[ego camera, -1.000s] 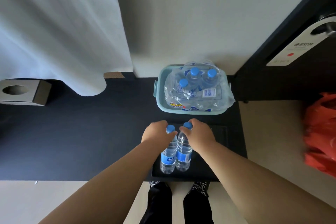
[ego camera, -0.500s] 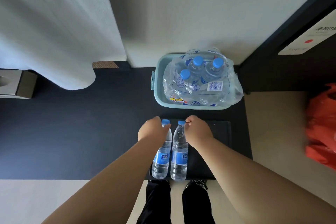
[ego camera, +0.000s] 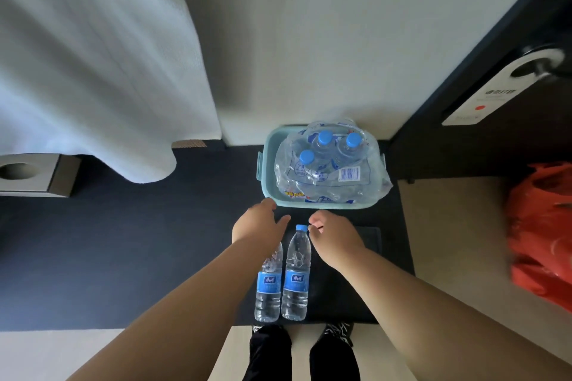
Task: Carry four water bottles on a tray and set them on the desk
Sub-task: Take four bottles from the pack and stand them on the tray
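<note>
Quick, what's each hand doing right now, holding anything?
Left hand: open, fingers spread, holding nothing, above the left bottle.
Right hand: fingers loosely curled beside the right bottle cap, not gripping it.

Two loose water bottles [ego camera: 281, 281] stand side by side on one dark tray [ego camera: 368, 241]. Three more bottles, told by their blue caps [ego camera: 325, 137], show inside one torn plastic wrap [ego camera: 331, 170], which sits in one pale green tub [ego camera: 267, 164]; whether the wrap hides others cannot be told. Two bare hands [ego camera: 257, 223] are over the tray. One tissue box [ego camera: 31, 175] sits on the dark surface [ego camera: 123, 241], one red bag [ego camera: 541, 232] lies at the right, and one door hanger [ego camera: 495, 90] is on the door.
</note>
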The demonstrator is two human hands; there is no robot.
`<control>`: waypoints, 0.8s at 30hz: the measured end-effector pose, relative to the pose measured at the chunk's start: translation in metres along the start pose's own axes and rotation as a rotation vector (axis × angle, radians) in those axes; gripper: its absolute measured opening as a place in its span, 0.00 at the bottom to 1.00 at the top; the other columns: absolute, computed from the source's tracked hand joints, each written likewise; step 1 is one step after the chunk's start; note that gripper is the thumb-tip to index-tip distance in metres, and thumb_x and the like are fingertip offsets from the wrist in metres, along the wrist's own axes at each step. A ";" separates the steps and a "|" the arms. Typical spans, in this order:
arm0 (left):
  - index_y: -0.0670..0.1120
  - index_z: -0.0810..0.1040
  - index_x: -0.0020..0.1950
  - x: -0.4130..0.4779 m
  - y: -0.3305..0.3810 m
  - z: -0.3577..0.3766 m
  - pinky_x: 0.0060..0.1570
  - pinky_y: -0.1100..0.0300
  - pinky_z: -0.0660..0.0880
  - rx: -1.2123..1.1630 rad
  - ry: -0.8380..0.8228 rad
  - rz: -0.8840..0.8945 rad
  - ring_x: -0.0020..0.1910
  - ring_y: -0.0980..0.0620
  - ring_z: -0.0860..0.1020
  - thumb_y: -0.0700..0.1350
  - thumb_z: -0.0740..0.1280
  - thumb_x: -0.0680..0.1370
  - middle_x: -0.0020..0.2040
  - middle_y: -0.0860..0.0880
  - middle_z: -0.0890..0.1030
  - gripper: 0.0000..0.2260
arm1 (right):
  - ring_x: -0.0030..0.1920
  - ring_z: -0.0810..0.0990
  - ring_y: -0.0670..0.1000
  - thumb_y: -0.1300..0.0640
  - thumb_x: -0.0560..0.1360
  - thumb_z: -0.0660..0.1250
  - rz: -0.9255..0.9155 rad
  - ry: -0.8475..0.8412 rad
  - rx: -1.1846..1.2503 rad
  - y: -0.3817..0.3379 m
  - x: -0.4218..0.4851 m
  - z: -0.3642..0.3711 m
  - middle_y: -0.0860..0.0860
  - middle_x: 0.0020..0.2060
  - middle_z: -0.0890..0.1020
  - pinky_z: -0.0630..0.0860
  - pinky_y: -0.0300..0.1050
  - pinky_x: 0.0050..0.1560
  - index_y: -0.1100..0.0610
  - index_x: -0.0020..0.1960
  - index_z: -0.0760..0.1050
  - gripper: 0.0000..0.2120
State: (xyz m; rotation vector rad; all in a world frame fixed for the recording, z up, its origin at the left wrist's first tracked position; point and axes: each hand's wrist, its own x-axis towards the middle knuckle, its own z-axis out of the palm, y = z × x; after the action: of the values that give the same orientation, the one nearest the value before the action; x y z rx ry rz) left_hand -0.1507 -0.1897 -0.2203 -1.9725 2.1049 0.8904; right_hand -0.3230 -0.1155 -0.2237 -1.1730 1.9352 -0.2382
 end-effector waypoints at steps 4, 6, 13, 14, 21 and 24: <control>0.57 0.73 0.61 0.002 0.035 -0.042 0.42 0.52 0.81 0.012 0.081 0.080 0.43 0.53 0.81 0.62 0.64 0.76 0.50 0.57 0.82 0.16 | 0.55 0.83 0.50 0.51 0.82 0.64 -0.126 0.102 -0.013 -0.027 -0.004 -0.045 0.47 0.56 0.85 0.79 0.46 0.54 0.51 0.61 0.78 0.10; 0.58 0.73 0.61 0.006 0.052 -0.061 0.42 0.53 0.81 0.030 0.116 0.111 0.43 0.53 0.81 0.62 0.64 0.76 0.50 0.57 0.82 0.16 | 0.54 0.84 0.52 0.51 0.82 0.63 -0.165 0.152 -0.021 -0.041 -0.003 -0.066 0.49 0.55 0.86 0.80 0.49 0.54 0.52 0.62 0.78 0.11; 0.57 0.72 0.64 0.030 0.098 -0.101 0.41 0.55 0.78 0.116 0.168 0.226 0.44 0.50 0.81 0.61 0.63 0.78 0.50 0.55 0.82 0.16 | 0.55 0.83 0.54 0.54 0.82 0.62 -0.190 0.257 -0.105 -0.062 0.027 -0.125 0.50 0.57 0.84 0.78 0.47 0.52 0.54 0.63 0.78 0.12; 0.57 0.72 0.64 0.035 0.102 -0.102 0.41 0.55 0.78 0.137 0.163 0.238 0.44 0.50 0.81 0.61 0.63 0.79 0.50 0.55 0.82 0.16 | 0.56 0.82 0.53 0.54 0.82 0.62 -0.190 0.259 -0.133 -0.062 0.034 -0.130 0.50 0.59 0.84 0.76 0.45 0.50 0.53 0.65 0.77 0.13; 0.54 0.69 0.69 0.071 0.108 -0.079 0.37 0.56 0.71 0.347 0.058 0.282 0.43 0.47 0.79 0.60 0.63 0.78 0.55 0.51 0.80 0.21 | 0.58 0.80 0.56 0.56 0.80 0.63 -0.174 0.213 -0.341 -0.069 0.084 -0.134 0.53 0.60 0.81 0.80 0.53 0.52 0.52 0.70 0.72 0.18; 0.54 0.72 0.64 0.078 0.102 -0.065 0.35 0.56 0.68 0.360 0.034 0.271 0.41 0.47 0.76 0.60 0.62 0.78 0.52 0.51 0.80 0.18 | 0.60 0.79 0.58 0.59 0.79 0.63 -0.138 0.158 -0.403 -0.071 0.099 -0.123 0.53 0.60 0.81 0.79 0.52 0.52 0.51 0.73 0.68 0.22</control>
State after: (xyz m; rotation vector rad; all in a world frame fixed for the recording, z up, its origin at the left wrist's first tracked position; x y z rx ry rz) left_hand -0.2389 -0.2925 -0.1699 -1.5620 2.3880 0.4657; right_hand -0.3892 -0.2637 -0.1636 -1.5944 2.1031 -0.0100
